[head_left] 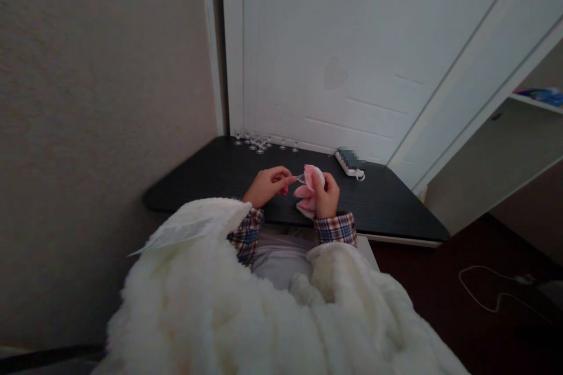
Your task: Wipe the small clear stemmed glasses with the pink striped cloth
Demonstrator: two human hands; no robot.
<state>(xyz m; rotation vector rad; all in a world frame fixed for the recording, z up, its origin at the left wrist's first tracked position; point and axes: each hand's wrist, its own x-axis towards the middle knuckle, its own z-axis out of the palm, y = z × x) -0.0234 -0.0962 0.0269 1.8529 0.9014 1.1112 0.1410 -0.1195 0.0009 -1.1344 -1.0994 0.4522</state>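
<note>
My left hand (267,185) pinches a small clear glass (301,177) by its end, over the dark table (206,179). My right hand (326,194) is closed round a pink cloth (313,177) that presses against the glass. Part of the cloth hangs below that hand. Both hands meet above the table's near edge. Plaid cuffs and a white fluffy blanket (246,310) cover my arms and lap.
Several tiny clear stemmed glasses (259,142) stand in a cluster at the table's far edge by the white door. A white power strip (350,163) lies at the far right of the table. A cable (488,296) trails on the dark floor to the right.
</note>
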